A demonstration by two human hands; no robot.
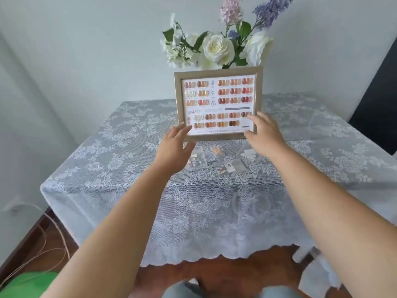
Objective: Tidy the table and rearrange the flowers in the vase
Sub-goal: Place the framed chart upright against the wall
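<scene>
Reaching from the head view toward one framed nail chart (218, 103), left hand (175, 145) and right hand (265, 134), fingers spread, holding nothing. Several small packets (233, 166) unsorted before the frame on the counter (214, 211); flowers (217, 47) behind it, vase hidden. Tidying barely begun, apparently.

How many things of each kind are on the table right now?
Framed nail colour chart: 1, standing upright, left hand and right hand reaching at its lower corners
Flower bunch: 1, behind the frame, vase hidden
Small clear packets: about 5, lying in front of the frame; blurred
Total: about 7
</scene>
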